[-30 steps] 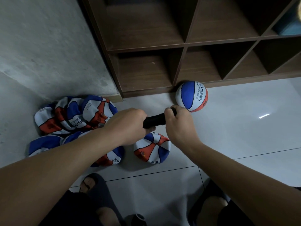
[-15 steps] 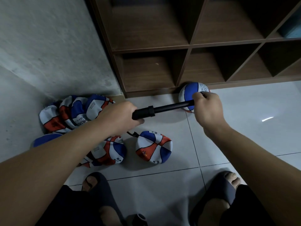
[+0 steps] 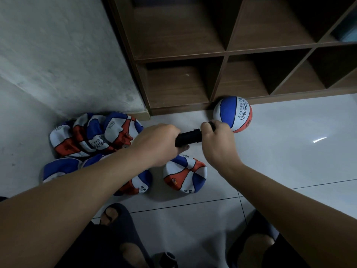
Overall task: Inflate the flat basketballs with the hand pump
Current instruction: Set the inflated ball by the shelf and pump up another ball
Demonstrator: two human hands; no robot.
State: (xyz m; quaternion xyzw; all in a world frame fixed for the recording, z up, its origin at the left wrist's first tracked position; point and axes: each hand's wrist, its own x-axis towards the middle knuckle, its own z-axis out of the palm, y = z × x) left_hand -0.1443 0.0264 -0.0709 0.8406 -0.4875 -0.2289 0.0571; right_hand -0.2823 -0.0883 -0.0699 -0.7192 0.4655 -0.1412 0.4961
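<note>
pale glossy floor tiles point(image 3: 289, 151) underfoot, a dark brown wooden cubby shelf point(image 3: 222, 53) at the back, a rough grey concrete wall point(image 3: 58, 55) off to the left. both hands are on the short black plastic hand pump point(image 3: 188, 137), held in the air above the floor. the left hand point(image 3: 160, 144) is wrapped round the barrel, fingers curled tight. the right hand point(image 3: 218, 144) is closed over the handle end, fingers curled round it.

and there's the change: half a second ago the rod was drawn right out and the hands were well apart; now the right hand sits almost against the left and only a stub of barrel shows between them. that's a push stroke driven home, one more charge of air sent down, i'd say.

just below the hands lies the half-flat blue, white and orange basketball point(image 3: 185, 176), still sagging and creased on the tile. it looks like the one being filled, though the hose and needle are hidden under the left hand, so i cannot confirm the link. beyond the right hand, touching the shelf's base, sits a round, firm blue, white and orange basketball marked children point(image 3: 232, 114), seemingly done. left of the left hand, against the wall, a heap of limp flat basketballs point(image 3: 92, 136) waits.

judging by that sag, plenty more strokes are needed, and most of the job lies ahead.
</note>
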